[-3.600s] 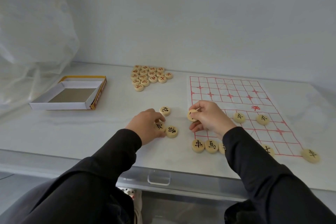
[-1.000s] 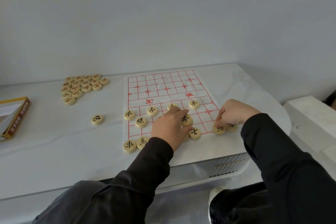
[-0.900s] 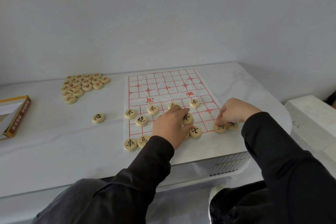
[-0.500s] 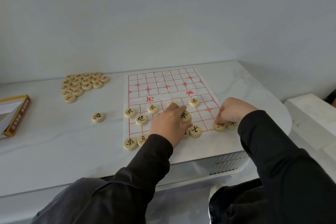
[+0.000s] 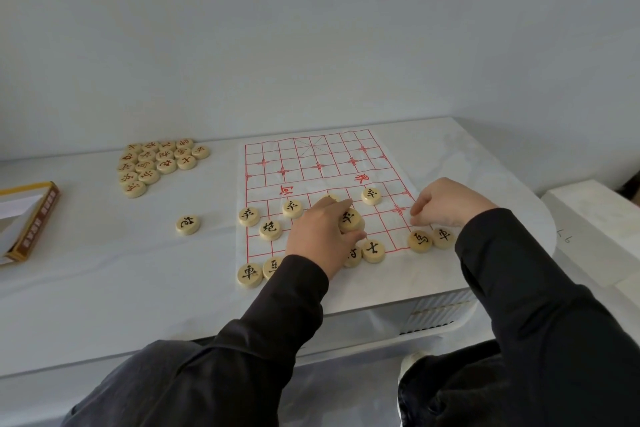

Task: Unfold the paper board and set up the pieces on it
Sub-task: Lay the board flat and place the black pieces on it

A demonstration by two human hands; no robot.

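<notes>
Now: board [image 5: 311, 163] lies unfolded and flat on the tabletop [image 5: 104, 270], red grid up, creases showing in the paper.

Left hand [image 5: 322, 236]: over the near middle of the board, thumb and fingers curled round a black disc [image 5: 349, 218], pinching it by the rim. Whether that disc touches the paper, I cannot tell.

Right hand [image 5: 446, 201]: at the board's right edge, fingers curled downward with the tips close above the paper. The palm side is hidden, so I cannot tell whether it holds anything. Just beside it, toward the near right corner, sit a horse disc [image 5: 420, 241] and a chariot disc [image 5: 443, 236], touching each other.

Soldier row, left to right across the board: first soldier [image 5: 248, 216] on the left edge, second soldier [image 5: 292, 208], a third disc [image 5: 329, 198] mostly hidden behind the left hand, fourth soldier [image 5: 371, 196]. Cannon disc [image 5: 270, 229] sits just nearer than the first two.

Near row: left chariot [image 5: 249, 274] and left horse [image 5: 272, 267] touching at the near left corner, the horse partly under the sleeve [image 5: 287, 291]. Two more discs lie by the left wrist: one half hidden [image 5: 352, 255], and an advisor disc [image 5: 373, 251] touching it.

Off the board: lone disc [image 5: 187, 224], black-marked, to the left of it; red pile [image 5: 159, 163] packed in a rough triangle at far left; open box [image 5: 31, 222] at the left frame edge.
</notes>
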